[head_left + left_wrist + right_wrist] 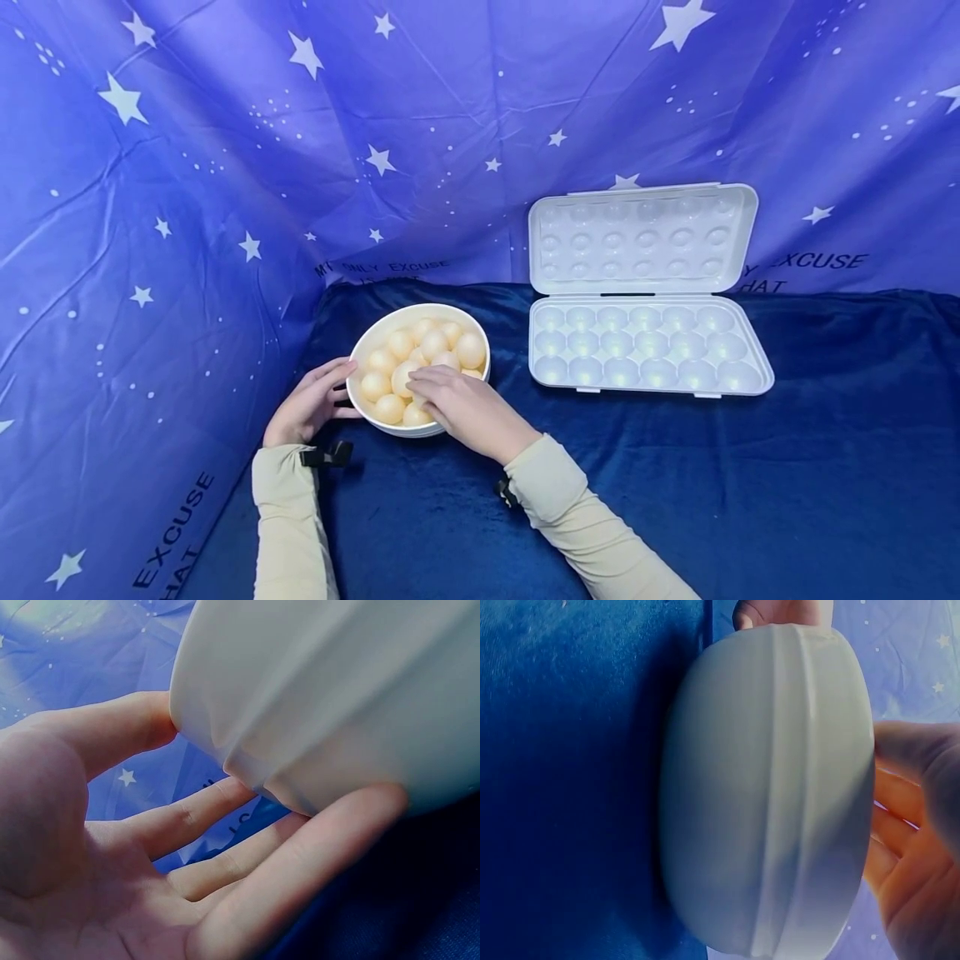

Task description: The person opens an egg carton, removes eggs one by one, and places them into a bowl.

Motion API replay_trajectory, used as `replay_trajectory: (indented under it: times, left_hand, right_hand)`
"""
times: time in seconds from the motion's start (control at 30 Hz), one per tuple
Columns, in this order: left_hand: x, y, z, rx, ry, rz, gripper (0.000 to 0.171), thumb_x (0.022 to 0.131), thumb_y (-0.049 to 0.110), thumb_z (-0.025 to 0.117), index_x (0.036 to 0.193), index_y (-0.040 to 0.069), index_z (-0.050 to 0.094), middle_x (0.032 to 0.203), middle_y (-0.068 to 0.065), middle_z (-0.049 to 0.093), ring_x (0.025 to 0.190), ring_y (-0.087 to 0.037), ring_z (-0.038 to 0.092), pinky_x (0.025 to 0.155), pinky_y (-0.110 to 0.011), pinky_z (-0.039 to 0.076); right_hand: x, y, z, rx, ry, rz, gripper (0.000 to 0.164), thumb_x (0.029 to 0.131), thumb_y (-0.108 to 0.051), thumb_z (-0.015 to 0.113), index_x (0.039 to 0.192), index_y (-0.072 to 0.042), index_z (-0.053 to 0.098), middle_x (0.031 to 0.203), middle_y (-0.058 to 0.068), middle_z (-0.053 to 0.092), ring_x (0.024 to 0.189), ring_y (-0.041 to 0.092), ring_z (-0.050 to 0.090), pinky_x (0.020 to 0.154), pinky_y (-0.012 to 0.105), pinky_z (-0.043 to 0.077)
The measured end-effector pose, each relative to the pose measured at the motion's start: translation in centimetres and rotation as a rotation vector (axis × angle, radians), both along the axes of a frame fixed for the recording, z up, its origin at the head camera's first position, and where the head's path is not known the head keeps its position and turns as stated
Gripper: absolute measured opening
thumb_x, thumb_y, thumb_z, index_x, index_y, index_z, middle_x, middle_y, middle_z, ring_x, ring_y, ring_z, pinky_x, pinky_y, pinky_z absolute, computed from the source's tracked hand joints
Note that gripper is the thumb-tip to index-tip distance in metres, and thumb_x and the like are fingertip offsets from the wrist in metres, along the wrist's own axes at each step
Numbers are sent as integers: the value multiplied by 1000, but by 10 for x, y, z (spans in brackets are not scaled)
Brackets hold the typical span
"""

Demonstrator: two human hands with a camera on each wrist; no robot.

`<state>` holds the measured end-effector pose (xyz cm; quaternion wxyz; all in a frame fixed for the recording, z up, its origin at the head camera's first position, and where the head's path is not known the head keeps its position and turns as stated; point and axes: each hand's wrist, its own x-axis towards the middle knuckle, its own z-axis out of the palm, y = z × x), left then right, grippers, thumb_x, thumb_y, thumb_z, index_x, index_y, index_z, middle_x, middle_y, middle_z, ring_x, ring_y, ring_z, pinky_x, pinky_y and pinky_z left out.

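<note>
A white bowl (420, 431) on the dark blue cloth is heaped with pale cream, rounded eggs (470, 351). My left hand (309, 404) holds the bowl from its left side. In the left wrist view, the thumb touches the rim of the bowl (300, 690) and the fingers (322, 847) lie against its outer wall and underside. My right hand (472, 412) reaches over the near right rim, its fingers among the eggs. The right wrist view shows the bowl's ridged side (727, 787) with that hand (922, 847) behind the rim; its fingertips are hidden.
To the right of the bowl stands a white egg box (651, 343) with rows of hollow cups. Its lid (641, 237) is raised and leans back at the curtain. A blue star-patterned curtain (420, 208) closes off the back and left sides.
</note>
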<state>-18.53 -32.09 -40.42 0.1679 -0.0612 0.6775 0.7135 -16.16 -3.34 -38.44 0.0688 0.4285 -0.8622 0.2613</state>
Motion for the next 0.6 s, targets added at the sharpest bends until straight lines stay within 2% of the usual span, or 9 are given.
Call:
replay_trajectory:
  times: [0.3, 0.47, 0.6]
  left_hand:
    - [3, -3, 3, -63, 12, -15, 40, 105, 26, 49, 136, 2, 40, 107, 8, 64, 95, -11, 69, 78, -42, 61]
    - [3, -3, 7, -113, 42, 13, 39, 103, 26, 55, 130, -1, 44, 102, 7, 66, 91, -10, 69, 79, -37, 61]
    - [3, -2, 12, -142, 85, 61, 43, 102, 26, 58, 132, -4, 47, 101, 8, 67, 90, -7, 69, 79, -32, 60]
  right_hand:
    - [-2, 5, 4, -14, 68, -12, 32, 99, -16, 61, 130, -8, 61, 133, 4, 60, 127, 18, 52, 107, 31, 45]
    - [-3, 11, 7, -51, 104, -49, 30, 98, -18, 63, 126, -9, 62, 125, 3, 61, 118, 16, 55, 96, 32, 52]
    - [-4, 15, 11, -83, 120, -68, 28, 97, -19, 64, 123, -9, 64, 121, 2, 62, 113, 16, 57, 93, 32, 52]
